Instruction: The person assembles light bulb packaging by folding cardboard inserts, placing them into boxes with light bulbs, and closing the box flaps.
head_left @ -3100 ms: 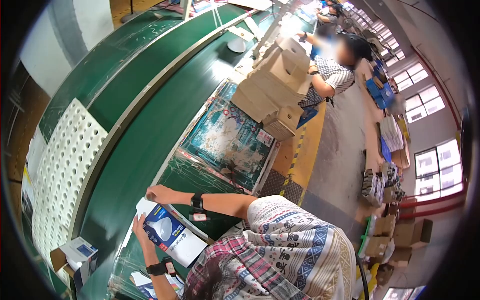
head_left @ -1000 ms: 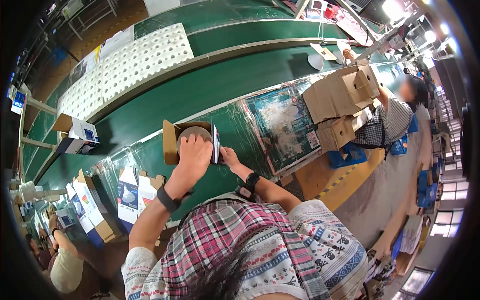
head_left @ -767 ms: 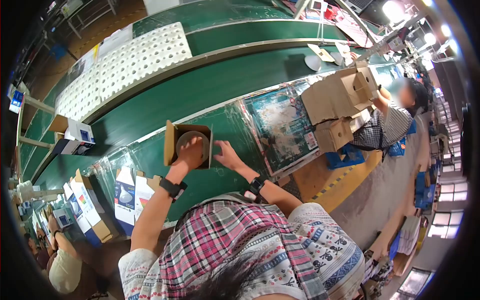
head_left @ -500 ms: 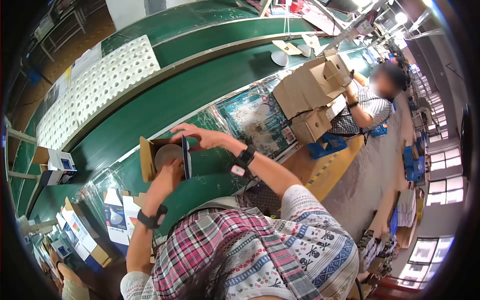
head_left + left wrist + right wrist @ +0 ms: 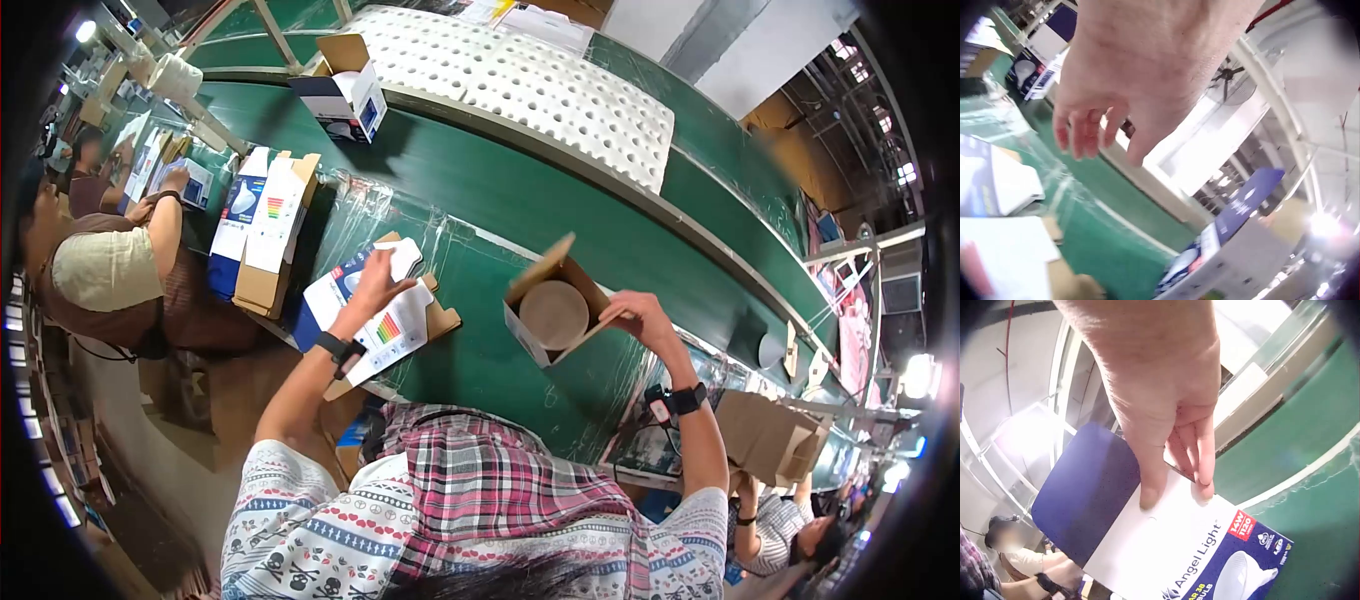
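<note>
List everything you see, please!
Held box: 1, white, blue and brown, at the right hand
Round thing: 1, grey-brown, inside it
Standing box: 1, white and blue, back left
Flat cartons: 2 groups, blue, white, brown, left
Holed panel: at least 1, white, back
Cardboard boxes: can't count, brown, far right
Worktop: 1, green, middle
Other people: at least 3, varied clothes, both sides
Left hand: 1, bare, near cartons
Right hand: 1, bare, gripping box edge

Inside an open box [image 5: 524, 335] on the workbench [image 5: 470, 345], a bulb [image 5: 554, 315], right hand [image 5: 642, 315] at the box's right side, flat cartons [image 5: 402, 330] to the left near the left hand [image 5: 370, 285], more cartons [image 5: 270, 215] farther left, conveyor belt [image 5: 470, 180] behind, holed board [image 5: 500, 75] beyond, second box [image 5: 345, 105] at the board's left end.
</note>
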Tool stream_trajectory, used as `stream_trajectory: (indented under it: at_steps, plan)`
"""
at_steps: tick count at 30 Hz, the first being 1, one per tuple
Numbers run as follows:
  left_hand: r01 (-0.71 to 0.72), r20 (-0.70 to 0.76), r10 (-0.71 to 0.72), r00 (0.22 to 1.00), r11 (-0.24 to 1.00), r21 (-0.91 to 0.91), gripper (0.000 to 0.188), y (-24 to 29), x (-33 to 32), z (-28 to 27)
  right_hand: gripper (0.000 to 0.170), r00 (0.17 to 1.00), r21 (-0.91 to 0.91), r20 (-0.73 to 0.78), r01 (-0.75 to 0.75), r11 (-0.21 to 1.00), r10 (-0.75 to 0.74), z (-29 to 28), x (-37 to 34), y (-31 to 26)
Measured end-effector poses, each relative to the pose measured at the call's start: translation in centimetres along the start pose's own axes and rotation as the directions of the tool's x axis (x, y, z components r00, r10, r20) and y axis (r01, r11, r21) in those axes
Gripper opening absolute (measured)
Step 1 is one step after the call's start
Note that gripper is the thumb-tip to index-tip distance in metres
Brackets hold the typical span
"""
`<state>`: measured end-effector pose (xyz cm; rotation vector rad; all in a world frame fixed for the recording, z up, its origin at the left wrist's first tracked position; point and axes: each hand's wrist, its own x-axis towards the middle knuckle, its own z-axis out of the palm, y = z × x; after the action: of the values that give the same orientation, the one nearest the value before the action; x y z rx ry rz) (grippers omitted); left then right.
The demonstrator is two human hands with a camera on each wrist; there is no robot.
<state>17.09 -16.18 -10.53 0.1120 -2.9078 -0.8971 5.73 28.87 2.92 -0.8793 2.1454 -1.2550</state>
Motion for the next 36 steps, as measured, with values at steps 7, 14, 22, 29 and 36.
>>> stream_trajectory:
  at_steps: [7, 14, 22, 29, 36]
  plan:
    - [0.288, 0.094, -0.343, 0.934, 0.884, 0.367, 0.108, -7.2, -2.0, 0.3, 0.016, 0.924, 0.377, -0.379, 0.104, 0.92, 0.051, -4.0, 7.9, 5.6]
    - [0.252, 0.037, -0.276, 0.96, 0.919, 0.304, 0.095, -7.7, -2.2, 0.2, 0.017, 0.831, -0.288, -0.545, -0.311, 0.906, 0.112, -2.9, 16.0, 2.8]
    - [0.295, 0.068, -0.317, 0.946, 0.928, 0.227, 0.073, -9.8, -0.2, -0.6, 0.038, 0.795, -0.34, -0.597, -0.133, 0.931, -0.105, 1.3, 13.9, 2.9]
    - [0.239, 0.013, -0.242, 0.97, 0.964, 0.115, 0.055, -7.6, 0.9, -2.3, 0.028, 0.839, -0.109, -0.545, -0.082, 0.991, 0.009, 10.6, 8.1, -0.6]
    - [0.058, 0.254, -0.046, 0.966, 0.997, -0.04, 0.034, 3.9, 4.7, -5.8, 0.025, 0.944, 0.009, -0.295, -0.153, 0.988, 0.149, 17.9, 6.9, -1.0]
